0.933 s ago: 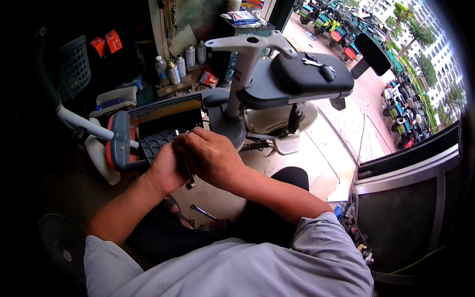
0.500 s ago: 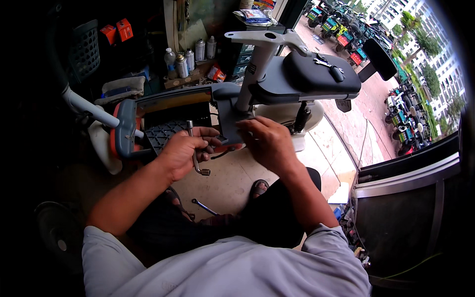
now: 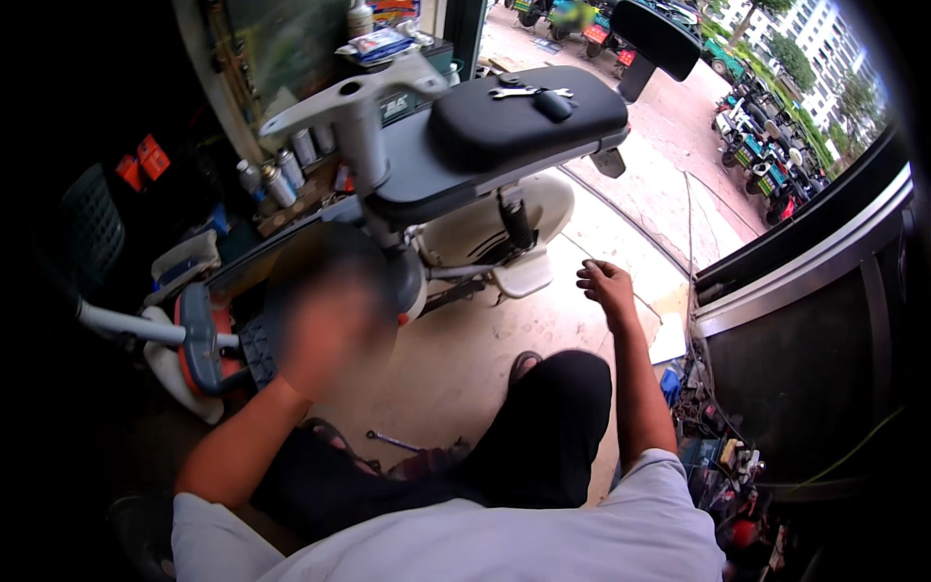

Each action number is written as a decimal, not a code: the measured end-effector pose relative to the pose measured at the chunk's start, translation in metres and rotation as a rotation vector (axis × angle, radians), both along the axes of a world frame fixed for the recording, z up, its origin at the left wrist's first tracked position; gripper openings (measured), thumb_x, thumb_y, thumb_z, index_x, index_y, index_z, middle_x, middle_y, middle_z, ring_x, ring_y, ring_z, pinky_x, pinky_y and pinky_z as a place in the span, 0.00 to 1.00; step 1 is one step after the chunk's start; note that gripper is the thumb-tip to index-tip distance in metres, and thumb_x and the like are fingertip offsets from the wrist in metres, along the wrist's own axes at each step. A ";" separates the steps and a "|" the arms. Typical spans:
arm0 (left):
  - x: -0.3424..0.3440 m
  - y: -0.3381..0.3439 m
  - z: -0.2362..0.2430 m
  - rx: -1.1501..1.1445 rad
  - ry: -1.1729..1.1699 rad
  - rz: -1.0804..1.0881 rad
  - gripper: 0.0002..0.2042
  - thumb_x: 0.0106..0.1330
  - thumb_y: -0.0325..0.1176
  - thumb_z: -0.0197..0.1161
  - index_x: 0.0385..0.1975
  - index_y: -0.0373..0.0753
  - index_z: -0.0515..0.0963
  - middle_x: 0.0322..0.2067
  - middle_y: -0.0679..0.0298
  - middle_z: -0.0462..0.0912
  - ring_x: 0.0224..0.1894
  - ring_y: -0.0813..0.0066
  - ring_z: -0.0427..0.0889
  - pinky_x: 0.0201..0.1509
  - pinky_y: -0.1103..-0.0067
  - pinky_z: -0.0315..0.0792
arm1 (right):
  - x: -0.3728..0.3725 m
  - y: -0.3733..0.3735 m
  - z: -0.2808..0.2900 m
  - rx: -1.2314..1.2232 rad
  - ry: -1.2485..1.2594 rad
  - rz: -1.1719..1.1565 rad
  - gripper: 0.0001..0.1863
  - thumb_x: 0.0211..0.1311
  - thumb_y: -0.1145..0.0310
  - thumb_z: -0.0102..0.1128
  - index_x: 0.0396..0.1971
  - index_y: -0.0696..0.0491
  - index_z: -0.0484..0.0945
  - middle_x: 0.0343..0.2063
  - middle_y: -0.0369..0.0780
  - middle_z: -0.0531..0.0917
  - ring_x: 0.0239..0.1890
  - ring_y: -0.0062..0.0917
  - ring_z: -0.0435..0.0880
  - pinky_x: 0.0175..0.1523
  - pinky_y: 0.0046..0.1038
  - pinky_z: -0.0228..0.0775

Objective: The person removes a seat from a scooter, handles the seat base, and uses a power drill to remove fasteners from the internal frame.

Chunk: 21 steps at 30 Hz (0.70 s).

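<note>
In front of me stands a grey-and-white electric scooter with a black seat [image 3: 529,121]. My left hand [image 3: 330,325] is raised over its footboard side; a dark round blur covers the fingers, hiding whether the socket wrench is still in them. Out to the right, beside the scooter's rear and apart from it, my right hand [image 3: 608,284] hangs with curled fingers; whatever may be between them is too small to make out. An open-ended spanner [image 3: 514,93] lies on the seat by a small dark rounded object [image 3: 553,105]. On the floor between my feet rests another spanner [image 3: 393,441].
Spray cans [image 3: 279,184] line the wall beyond the scooter. A cluttered heap of tools and parts [image 3: 727,466] lies at my right, beside the dark door panel [image 3: 795,339]. Parked scooters [image 3: 766,155] stand outside. The scooter's black mirror [image 3: 656,39] sticks out behind the seat.
My right hand has swung right, away from the scooter. My left hand, earlier gripping an L-shaped socket wrench, is now blurred. The view has shifted to the right.
</note>
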<state>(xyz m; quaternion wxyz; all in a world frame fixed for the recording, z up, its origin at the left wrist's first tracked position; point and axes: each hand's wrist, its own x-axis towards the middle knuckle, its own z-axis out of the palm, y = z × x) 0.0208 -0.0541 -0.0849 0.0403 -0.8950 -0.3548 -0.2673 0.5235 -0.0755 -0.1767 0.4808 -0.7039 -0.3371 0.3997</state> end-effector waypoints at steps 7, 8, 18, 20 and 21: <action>0.013 0.038 0.020 -0.136 -0.018 0.299 0.16 0.73 0.29 0.59 0.58 0.35 0.79 0.60 0.51 0.81 0.61 0.53 0.80 0.66 0.63 0.73 | 0.090 0.140 -0.123 0.029 0.288 -0.250 0.26 0.75 0.57 0.62 0.63 0.60 0.76 0.53 0.45 0.87 0.48 0.30 0.90 0.52 0.28 0.82; 0.019 0.045 0.027 -0.138 -0.027 0.356 0.15 0.74 0.29 0.58 0.58 0.35 0.80 0.60 0.51 0.81 0.61 0.53 0.80 0.66 0.64 0.73 | 0.098 0.160 -0.137 0.045 0.336 -0.271 0.25 0.75 0.57 0.62 0.61 0.60 0.77 0.51 0.45 0.88 0.46 0.29 0.90 0.50 0.27 0.82; 0.021 0.088 -0.008 -0.300 -0.464 0.683 0.18 0.78 0.42 0.62 0.56 0.34 0.77 0.37 0.63 0.79 0.37 0.74 0.76 0.41 0.77 0.68 | 0.178 0.300 -0.248 0.271 0.673 -0.200 0.23 0.70 0.61 0.69 0.53 0.64 0.82 0.44 0.45 0.89 0.45 0.33 0.89 0.49 0.32 0.82; 0.023 0.094 -0.009 -0.244 -0.554 0.746 0.19 0.78 0.47 0.63 0.53 0.34 0.76 0.31 0.69 0.75 0.30 0.82 0.70 0.33 0.81 0.61 | 0.177 0.312 -0.265 0.262 0.792 -0.203 0.23 0.70 0.61 0.69 0.54 0.64 0.82 0.44 0.45 0.89 0.45 0.33 0.89 0.49 0.32 0.82; 0.018 0.091 -0.008 -0.228 -0.599 0.790 0.21 0.78 0.49 0.63 0.51 0.34 0.76 0.28 0.72 0.74 0.26 0.86 0.68 0.29 0.83 0.58 | 0.166 0.322 -0.268 0.246 0.844 -0.196 0.23 0.70 0.61 0.69 0.54 0.64 0.82 0.44 0.45 0.89 0.45 0.33 0.89 0.50 0.32 0.82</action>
